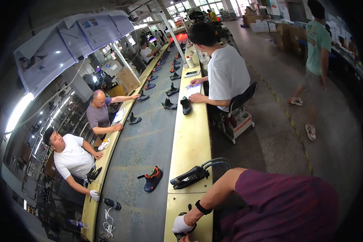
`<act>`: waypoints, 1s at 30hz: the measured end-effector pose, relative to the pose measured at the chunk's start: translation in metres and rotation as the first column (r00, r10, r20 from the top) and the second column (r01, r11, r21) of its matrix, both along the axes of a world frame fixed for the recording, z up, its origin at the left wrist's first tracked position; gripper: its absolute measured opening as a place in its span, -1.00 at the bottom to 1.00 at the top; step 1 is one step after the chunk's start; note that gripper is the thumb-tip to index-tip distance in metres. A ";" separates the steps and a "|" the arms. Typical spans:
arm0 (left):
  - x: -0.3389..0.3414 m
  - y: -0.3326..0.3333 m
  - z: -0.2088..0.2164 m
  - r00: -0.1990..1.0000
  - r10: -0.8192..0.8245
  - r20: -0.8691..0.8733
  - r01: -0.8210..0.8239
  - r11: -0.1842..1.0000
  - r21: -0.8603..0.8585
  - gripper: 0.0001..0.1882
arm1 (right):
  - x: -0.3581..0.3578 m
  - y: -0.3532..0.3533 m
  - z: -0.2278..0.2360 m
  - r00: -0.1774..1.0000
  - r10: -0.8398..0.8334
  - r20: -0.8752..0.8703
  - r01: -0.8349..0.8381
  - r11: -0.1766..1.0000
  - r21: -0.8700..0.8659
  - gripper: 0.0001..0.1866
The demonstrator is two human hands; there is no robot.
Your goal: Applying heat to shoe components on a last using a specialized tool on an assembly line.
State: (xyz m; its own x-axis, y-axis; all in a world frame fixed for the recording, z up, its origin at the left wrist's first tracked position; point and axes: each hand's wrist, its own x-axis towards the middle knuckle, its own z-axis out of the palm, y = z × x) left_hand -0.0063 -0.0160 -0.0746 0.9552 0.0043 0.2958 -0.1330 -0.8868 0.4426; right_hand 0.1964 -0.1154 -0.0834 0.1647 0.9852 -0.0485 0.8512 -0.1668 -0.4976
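My right arm, in a maroon plaid sleeve with a black band at the wrist, comes in from the lower right. My right hand [181, 225], in a white glove, is closed over a dark shoe [188, 231] on the yellow ledge [191, 149]. Most of that shoe is hidden by the glove and the picture's lower edge. A sliver of bare fingers shows below it, seemingly of my left hand, but the edge cuts it off. On the grey conveyor belt [133, 153], beyond the ledge, stands a dark shoe with orange trim [152, 180].
A black tool with hoses [189, 177] lies on the ledge ahead of my arm. Several shoes line the belt farther off. A seated worker in white [230, 72] is along my side; two workers [101, 113] [74, 157] are opposite. A white cord [109, 224] lies on the belt.
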 end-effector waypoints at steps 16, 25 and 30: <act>0.047 0.040 -0.040 0.962 -0.006 0.272 0.075 0.967 -0.242 -0.46 | -0.002 0.002 0.005 0.995 -0.102 -0.020 0.098 0.987 -0.128 -0.49; 0.052 0.036 -0.044 0.972 0.126 0.199 -0.024 0.893 -0.449 -0.58 | 0.011 0.044 -0.046 0.983 -0.032 -0.182 0.019 0.997 -0.074 -0.63; 0.057 0.033 -0.043 0.957 0.080 0.280 0.040 0.917 -0.397 -0.63 | 0.018 0.040 -0.099 0.919 -0.051 -0.391 0.062 0.998 0.016 -0.66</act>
State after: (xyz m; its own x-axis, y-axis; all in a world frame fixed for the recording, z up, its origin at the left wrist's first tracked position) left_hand 0.0503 0.0175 -0.1175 0.8287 0.1956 0.5244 -0.2903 -0.6508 0.7016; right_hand 0.2149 -0.0752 -0.1824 0.1933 0.9767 -0.0933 0.5782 -0.1903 -0.7934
